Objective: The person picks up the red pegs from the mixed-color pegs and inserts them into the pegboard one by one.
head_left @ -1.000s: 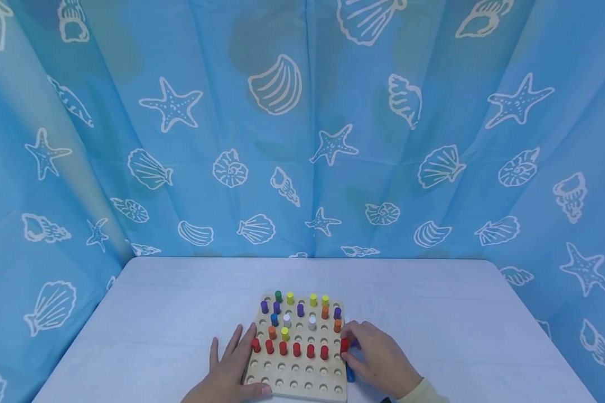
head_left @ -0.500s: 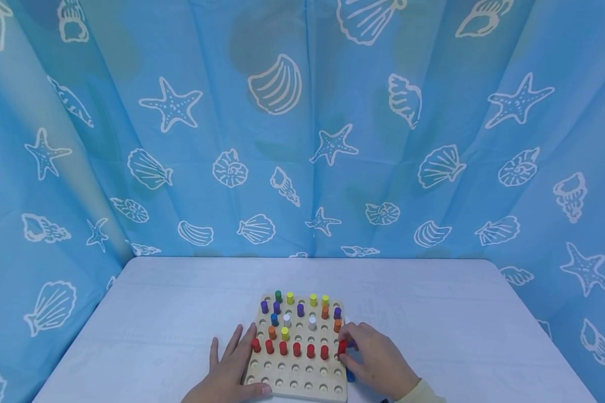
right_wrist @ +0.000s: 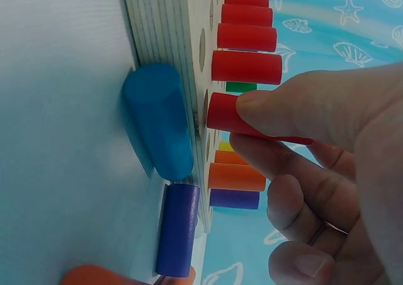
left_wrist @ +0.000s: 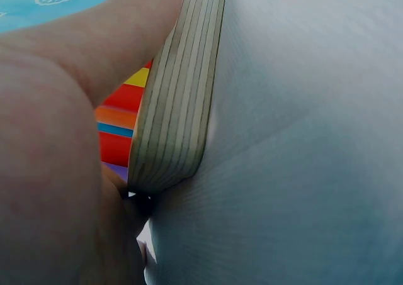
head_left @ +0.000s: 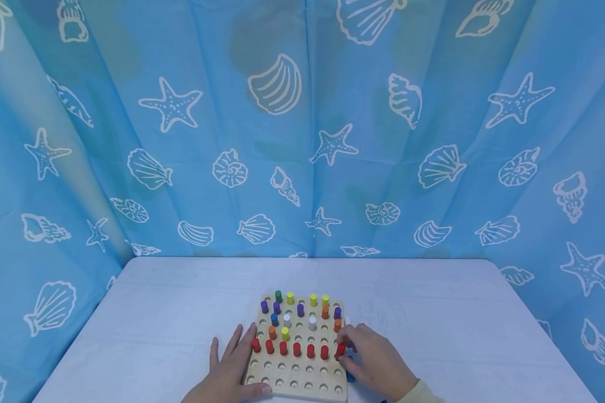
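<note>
A wooden pegboard [head_left: 294, 386] lies on the table with coloured pegs standing in some of its holes. My right hand [head_left: 378, 358] pinches a red peg [right_wrist: 223, 112] between thumb and fingers. In the right wrist view its lower end is right at a hole near the board's right edge, in line with a row of several standing red pegs [head_left: 296, 349]. The peg leans slightly. My left hand [head_left: 227, 366] rests along the board's left side, fingers spread and thumb over the front corner. The left wrist view shows the layered board edge [left_wrist: 176, 96] beside that hand.
Against the board's right side lie a blue peg [right_wrist: 160, 121] and a purple peg [right_wrist: 178, 230]; part of an orange peg [right_wrist: 94, 276] shows nearby. Yellow, white, orange and purple pegs [head_left: 300, 310] stand in the farther rows. Behind the white table [head_left: 181, 302] hangs a blue shell-patterned curtain [head_left: 282, 140].
My right hand has shifted slightly left with the red peg, from just beside the board's right edge to over its end hole. The left hand and the board have stayed put.
</note>
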Demonstrator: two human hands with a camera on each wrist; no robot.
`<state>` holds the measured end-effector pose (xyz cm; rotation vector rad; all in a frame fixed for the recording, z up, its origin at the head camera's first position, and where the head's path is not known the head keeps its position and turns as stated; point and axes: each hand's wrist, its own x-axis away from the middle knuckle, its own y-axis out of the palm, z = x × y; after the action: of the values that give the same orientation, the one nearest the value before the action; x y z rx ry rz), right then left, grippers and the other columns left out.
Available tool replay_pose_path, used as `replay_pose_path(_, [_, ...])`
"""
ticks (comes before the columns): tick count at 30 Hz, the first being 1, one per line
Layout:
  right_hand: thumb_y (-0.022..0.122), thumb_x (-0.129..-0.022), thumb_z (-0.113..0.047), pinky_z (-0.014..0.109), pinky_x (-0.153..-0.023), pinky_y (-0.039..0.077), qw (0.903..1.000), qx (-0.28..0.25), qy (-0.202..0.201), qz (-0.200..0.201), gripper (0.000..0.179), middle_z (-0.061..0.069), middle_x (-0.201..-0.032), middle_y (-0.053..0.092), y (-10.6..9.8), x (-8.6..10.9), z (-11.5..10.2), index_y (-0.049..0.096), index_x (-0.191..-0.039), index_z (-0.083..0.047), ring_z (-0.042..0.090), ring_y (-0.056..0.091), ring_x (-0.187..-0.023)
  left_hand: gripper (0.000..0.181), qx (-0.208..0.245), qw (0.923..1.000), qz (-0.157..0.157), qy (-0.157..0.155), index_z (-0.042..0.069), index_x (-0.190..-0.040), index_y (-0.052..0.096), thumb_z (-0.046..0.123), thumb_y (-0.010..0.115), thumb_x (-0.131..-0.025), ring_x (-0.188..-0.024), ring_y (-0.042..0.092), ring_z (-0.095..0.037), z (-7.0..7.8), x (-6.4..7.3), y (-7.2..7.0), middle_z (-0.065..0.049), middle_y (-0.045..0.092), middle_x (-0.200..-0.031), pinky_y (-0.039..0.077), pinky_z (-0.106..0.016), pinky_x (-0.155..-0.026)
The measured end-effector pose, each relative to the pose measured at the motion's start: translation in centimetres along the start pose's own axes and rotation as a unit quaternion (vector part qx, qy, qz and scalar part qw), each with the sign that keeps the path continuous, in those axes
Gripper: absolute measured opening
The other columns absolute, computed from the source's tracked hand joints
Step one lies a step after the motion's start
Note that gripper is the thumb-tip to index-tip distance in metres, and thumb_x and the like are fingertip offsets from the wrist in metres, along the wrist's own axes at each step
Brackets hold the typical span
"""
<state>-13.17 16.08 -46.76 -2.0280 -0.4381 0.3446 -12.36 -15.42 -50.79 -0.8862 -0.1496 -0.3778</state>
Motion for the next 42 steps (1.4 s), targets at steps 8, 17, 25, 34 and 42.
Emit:
replay_pose_path(8, [0.08,-0.087,-0.02,0.026,-0.067,0.054,0.9999,-0.004,0.008,-0.009,0.025,-0.009,-0.088,0.056,-0.08,-0.09,-0.06,0.062,-0.104,-0.019,0.005,0.058,-0.078,0.126,-0.004,0.9999,-0.001,-0.01,0.003,-0.16,0.019,0.062,0.083,-0.069,-0.153,0.001,-0.042,0.23,0.01,-0.21,-0.02,0.028,-0.162,-0.02,-0.07,-0.109])
replay_pose_path(17, [0.08,-0.087,-0.021,0.025,-0.066,0.052,0.9999,0.002,0.004,-0.01,0.024,-0.012,-0.085,0.054,0.11,-0.07,-0.11,0.06,-0.101,-0.022,0.003,0.054,-0.078,0.126,-0.004,0.9999,-0.004,-0.01,0.003,-0.16,0.019,0.065,0.081,-0.07,-0.152,0.001,-0.042,0.39,0.11,-0.25,-0.02,0.027,-0.162,-0.02,-0.07,-0.109])
replay_pose_path(25, [0.08,-0.087,-0.021,0.026,-0.065,0.05,0.9998,0.009,0.013,-0.014,0.023,-0.013,-0.084,0.053,0.21,-0.16,-0.22,0.061,-0.1,-0.023,0.003,0.052,-0.077,0.126,-0.005,1.0,-0.002,-0.007,0.003,-0.16,0.019,0.068,0.079,-0.07,-0.153,0.002,-0.042,0.45,0.17,-0.3,-0.019,0.028,-0.162,-0.019,-0.071,-0.109])
replay_pose_path(34, [0.079,-0.088,-0.022,0.025,-0.063,0.049,0.9994,0.012,0.018,-0.026,0.021,-0.013,-0.083,0.052,0.24,-0.34,-0.3,0.063,-0.1,-0.022,0.003,0.049,-0.075,0.127,0.0,1.0,-0.003,-0.008,0.003,-0.16,0.019,0.072,0.076,-0.07,-0.153,0.001,-0.042,0.26,0.19,-0.07,-0.02,0.026,-0.163,-0.019,-0.07,-0.11])
replay_pose_path(42, [0.079,-0.088,-0.024,0.025,-0.065,0.05,0.9992,0.019,0.012,-0.034,0.021,-0.015,-0.085,0.054,0.36,-0.35,-0.04,0.063,-0.102,-0.022,0.002,0.05,-0.075,0.127,0.004,1.0,-0.004,-0.007,0.003,-0.16,0.019,0.072,0.077,-0.069,-0.153,0.001,-0.042,0.36,0.18,-0.06,-0.02,0.026,-0.163,-0.019,-0.07,-0.11])
